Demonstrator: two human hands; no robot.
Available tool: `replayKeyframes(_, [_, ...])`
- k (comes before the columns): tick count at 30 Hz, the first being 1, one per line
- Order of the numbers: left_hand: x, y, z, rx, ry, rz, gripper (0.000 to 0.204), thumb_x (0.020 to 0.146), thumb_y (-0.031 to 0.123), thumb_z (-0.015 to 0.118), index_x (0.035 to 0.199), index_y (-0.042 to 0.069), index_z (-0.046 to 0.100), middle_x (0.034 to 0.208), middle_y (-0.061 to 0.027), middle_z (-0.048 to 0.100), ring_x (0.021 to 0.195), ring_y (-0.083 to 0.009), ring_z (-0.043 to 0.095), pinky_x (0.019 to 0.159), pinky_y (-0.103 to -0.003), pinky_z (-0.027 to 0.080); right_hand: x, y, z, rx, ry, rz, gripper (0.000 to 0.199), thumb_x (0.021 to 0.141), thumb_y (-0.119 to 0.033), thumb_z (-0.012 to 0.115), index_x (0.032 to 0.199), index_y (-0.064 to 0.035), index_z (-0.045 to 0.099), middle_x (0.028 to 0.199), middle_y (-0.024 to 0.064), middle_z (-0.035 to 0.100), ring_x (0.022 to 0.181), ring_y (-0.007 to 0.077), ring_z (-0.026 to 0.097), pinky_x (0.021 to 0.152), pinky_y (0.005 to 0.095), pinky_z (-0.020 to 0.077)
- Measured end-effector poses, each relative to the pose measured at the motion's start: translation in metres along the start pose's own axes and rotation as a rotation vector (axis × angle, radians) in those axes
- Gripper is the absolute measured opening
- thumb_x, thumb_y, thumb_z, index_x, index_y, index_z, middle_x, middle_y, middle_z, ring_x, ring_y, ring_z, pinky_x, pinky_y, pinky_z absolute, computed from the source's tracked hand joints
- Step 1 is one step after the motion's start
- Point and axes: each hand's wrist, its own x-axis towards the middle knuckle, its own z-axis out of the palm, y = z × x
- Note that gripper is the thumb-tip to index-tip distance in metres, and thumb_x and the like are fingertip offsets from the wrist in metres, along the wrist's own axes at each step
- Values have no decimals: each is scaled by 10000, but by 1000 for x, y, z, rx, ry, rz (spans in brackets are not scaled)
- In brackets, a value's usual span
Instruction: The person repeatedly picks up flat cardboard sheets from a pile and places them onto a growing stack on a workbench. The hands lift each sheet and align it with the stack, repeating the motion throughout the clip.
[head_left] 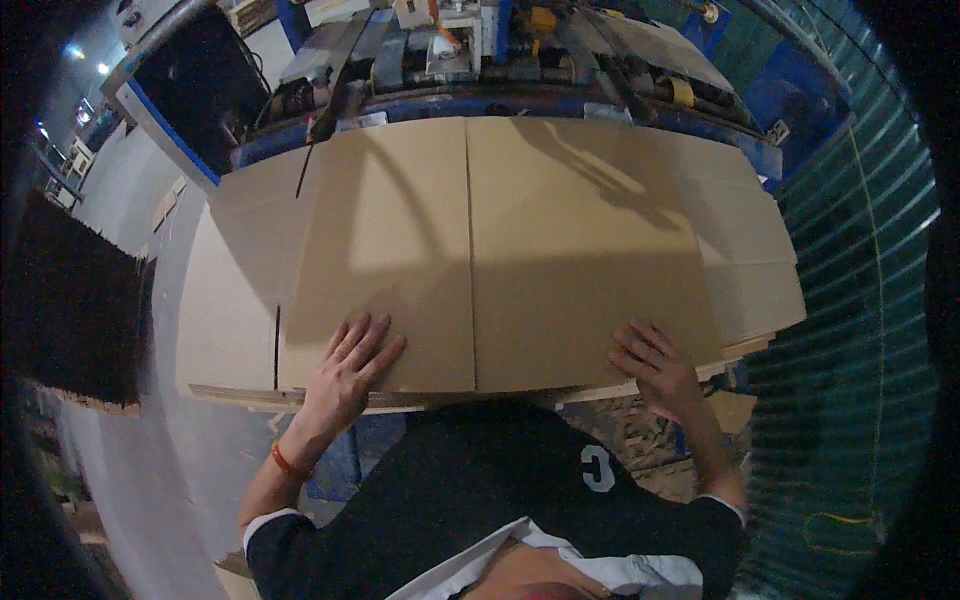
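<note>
Cardboard: a large flat brown corrugated cardboard blank (520,250), matt and creased, with a straight score line down its middle and slits marking its flaps, lies on top of a stack of like sheets (225,320).
Hands: the left hand (345,375) lies spread and flat on the near edge of the blank, left of the score line; the right hand (660,370) lies spread and flat on the same edge, right of it. Neither hand grips anything.
Machine: a blue metal machine (480,60) with rails and rollers stands just beyond the far edge of the blank.
Progress: judging by this, the blank is squared on the stack and pressed down; it is not yet inside the machine.
Wristband: a thin orange band (285,462) circles the left wrist.
</note>
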Motion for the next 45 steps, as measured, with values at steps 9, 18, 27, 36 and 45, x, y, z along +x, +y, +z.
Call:
replayKeyframes(9, [48,-60,6,-33,124,-9,618,736,89,528,1337,136,393,1390,-124,345,1283,-316,323,1054,-478,256,51,68,-6,-24,-156,115,850,623,-580,665,1316,-158,413,1401,119,323,1312,334,253,1068,507,178])
replayKeyframes(18, [106,-100,12,-122,235,-64,649,710,-28,466,1341,93,376,1376,-142,351,1282,-330,306,1067,-404,260,129,120,-6,-3,-111,320,814,648,-551,662,1321,-166,414,1385,127,352,1295,324,293,1033,466,264])
replayKeyframes(27, [195,-136,28,-176,430,-108,683,688,99,653,1318,87,389,1352,-130,385,1217,-329,381,1013,-387,331,180,162,32,-237,166,550,709,790,-550,535,1381,-240,294,1410,120,308,1295,337,288,1047,453,249])
replayKeyframes(36, [-43,-208,-22,105,1030,-656,575,809,280,627,1217,-73,426,1189,-232,486,1124,-347,465,969,-408,359,-9,130,1,-214,689,1282,733,778,-448,582,1364,-93,322,1371,220,337,1298,398,246,1053,506,199])
replayKeyframes(45, [-188,-231,73,482,767,-1601,742,779,576,547,1206,-28,487,1115,-224,566,972,-347,562,840,-426,440,-57,134,22,-98,833,1590,673,835,-361,571,1318,47,340,1290,218,445,1237,343,366,1043,440,231])
